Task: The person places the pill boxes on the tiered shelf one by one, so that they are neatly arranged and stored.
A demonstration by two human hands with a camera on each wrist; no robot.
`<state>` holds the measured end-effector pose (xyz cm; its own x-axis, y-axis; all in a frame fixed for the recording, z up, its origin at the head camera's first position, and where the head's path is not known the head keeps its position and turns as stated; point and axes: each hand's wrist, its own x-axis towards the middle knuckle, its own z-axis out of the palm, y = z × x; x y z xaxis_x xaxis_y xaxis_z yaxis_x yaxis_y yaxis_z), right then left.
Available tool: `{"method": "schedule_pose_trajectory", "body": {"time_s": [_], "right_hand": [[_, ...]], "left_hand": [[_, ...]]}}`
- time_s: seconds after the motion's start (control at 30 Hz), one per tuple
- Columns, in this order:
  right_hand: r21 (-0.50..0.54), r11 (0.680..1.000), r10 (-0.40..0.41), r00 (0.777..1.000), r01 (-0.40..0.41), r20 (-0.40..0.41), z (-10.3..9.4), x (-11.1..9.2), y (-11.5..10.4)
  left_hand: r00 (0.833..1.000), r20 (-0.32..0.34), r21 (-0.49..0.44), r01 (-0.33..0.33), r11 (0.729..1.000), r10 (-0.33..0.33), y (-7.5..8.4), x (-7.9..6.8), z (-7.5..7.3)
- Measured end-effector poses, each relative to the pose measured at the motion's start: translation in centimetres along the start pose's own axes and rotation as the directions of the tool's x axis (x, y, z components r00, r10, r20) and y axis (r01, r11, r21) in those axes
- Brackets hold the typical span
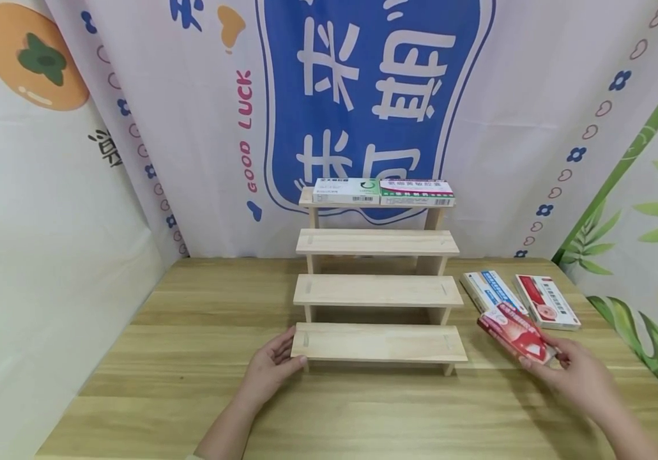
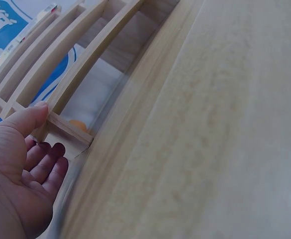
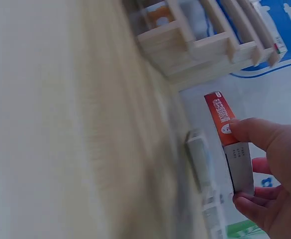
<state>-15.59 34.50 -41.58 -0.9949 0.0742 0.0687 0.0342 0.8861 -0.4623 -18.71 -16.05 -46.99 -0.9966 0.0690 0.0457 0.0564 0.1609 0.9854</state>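
Observation:
A red and white medicine box (image 1: 515, 333) is gripped by my right hand (image 1: 579, 370) between thumb and fingers, tilted and raised off the table. In the right wrist view, the box's (image 3: 230, 142) red and white sides show. My left hand (image 1: 271, 367) holds the left end of the lowest step of a stepped wooden display rack (image 1: 381, 342). The left wrist view shows its thumb (image 2: 36, 117) against the board's edge and the fingers curled beside the support.
Two medicine boxes, one blue and white (image 1: 492, 291), one red and white (image 1: 547, 301), lie on the wood-grain table (image 1: 214, 306) right of the rack. The top step bears a white-green box (image 1: 346, 190) and a white-magenta one (image 1: 415, 191). Printed curtains (image 1: 507, 128) hang behind.

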Motion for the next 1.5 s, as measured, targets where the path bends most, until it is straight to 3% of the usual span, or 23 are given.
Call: {"method": "schedule_pose_trajectory", "body": {"time_s": [0.3,0.43,0.57,0.9,1.2,1.5], "right_hand": [[0.059,0.995,-0.079,0.996,0.081,-0.037,-5.2,2.8,-3.9],[0.074,0.992,-0.107,0.994,0.105,0.030,-7.3,4.2,-6.6],[0.064,0.989,-0.136,0.987,0.131,0.081,-8.0,5.6,-9.1],[0.148,0.973,-0.200,0.966,0.176,0.165,-5.8,9.1,-15.3],[0.185,0.943,-0.311,0.932,0.277,0.188,-3.2,11.8,-21.0],[0.173,0.935,-0.342,0.915,0.309,0.214,-0.7,13.6,-24.6]], "left_hand": [[1.000,-0.003,-0.017,-0.012,1.000,0.012,0.3,-0.1,0.1],[1.000,-0.001,-0.022,-0.011,1.000,0.011,0.3,-0.1,0.0],[1.000,0.004,-0.006,-0.014,1.000,0.014,0.1,0.0,0.0],[1.000,0.001,-0.008,0.003,1.000,-0.003,-0.1,0.0,-0.1],[1.000,0.006,-0.006,-0.001,1.000,0.001,0.0,0.0,-0.1],[1.000,0.004,0.003,-0.007,1.000,0.007,0.0,-0.1,-0.1]]}}
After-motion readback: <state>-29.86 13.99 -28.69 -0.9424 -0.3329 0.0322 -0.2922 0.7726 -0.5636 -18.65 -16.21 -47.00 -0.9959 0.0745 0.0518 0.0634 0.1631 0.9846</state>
